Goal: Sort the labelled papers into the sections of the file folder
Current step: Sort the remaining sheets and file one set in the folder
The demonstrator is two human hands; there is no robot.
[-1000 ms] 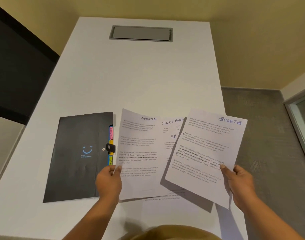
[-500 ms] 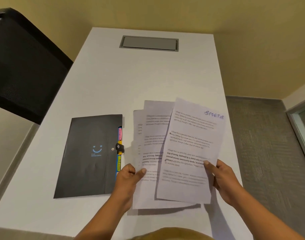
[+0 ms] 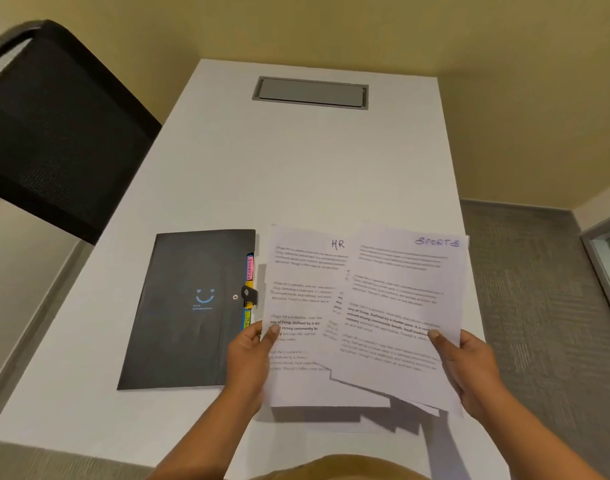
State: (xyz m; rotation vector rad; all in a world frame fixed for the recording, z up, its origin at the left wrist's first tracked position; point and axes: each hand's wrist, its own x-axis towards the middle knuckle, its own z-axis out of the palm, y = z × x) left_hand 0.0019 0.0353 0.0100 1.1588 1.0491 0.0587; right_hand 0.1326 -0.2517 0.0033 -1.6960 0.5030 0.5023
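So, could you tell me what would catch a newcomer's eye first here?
At the centre, the left hand pinches the HR sheet and the right hand the SPORTS sheet overlapping it. Left of them, a closed black file folder lies on the white table.

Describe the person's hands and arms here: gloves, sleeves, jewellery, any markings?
The left hand and right hand are both bare, with no gloves, rings or markers visible. The forearms are bare too, with no sleeve, watch or band anywhere the head view shows them. The only clothing in view is a strip of mustard-tan garment at the bottom edge.
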